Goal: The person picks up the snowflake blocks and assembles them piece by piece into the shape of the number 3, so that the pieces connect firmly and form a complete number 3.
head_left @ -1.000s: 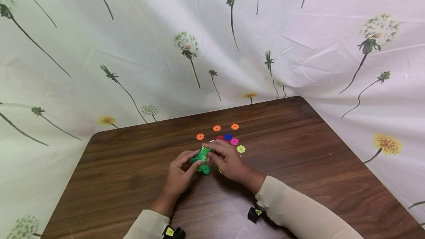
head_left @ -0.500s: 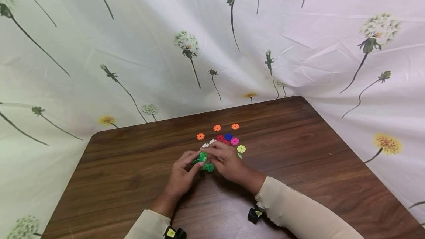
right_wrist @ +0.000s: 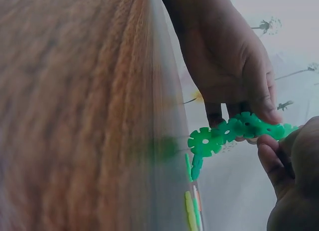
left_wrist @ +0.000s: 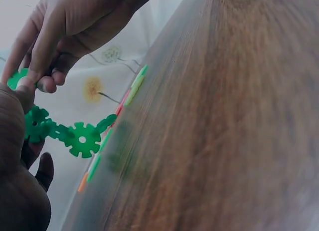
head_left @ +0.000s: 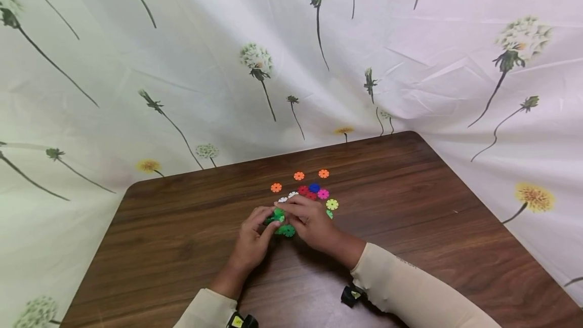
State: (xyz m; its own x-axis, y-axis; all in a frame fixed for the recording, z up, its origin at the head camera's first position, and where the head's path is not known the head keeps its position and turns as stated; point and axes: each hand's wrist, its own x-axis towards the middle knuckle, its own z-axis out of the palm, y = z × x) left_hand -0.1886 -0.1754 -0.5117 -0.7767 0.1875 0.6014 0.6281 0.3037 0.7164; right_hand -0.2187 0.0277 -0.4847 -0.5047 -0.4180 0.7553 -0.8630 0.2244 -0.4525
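Note:
Both hands hold a chain of green notched plastic discs (right_wrist: 205,141), slotted into one another at angles, over the middle of the table. My left hand (head_left: 253,237) grips the chain between thumb and fingers. In the left wrist view, several linked discs (left_wrist: 82,139) hang from this grip towards the tabletop. My right hand (head_left: 314,222) pinches a green disc (left_wrist: 17,77) at the upper end, with thumb and fingertips close to the left thumb. The fingers partly hide the joint between the discs.
Loose discs lie just beyond the hands: orange (head_left: 276,187), blue (head_left: 314,187), pink (head_left: 323,194), yellow (head_left: 332,204), red and white ones. The wooden table (head_left: 182,237) meets a flower-printed cloth (head_left: 205,65) at its back and right edges.
The hands have drawn closer together around the chain, and the held green discs have turned. White discs behind the fingers show more than before. The loose discs have stayed in place.

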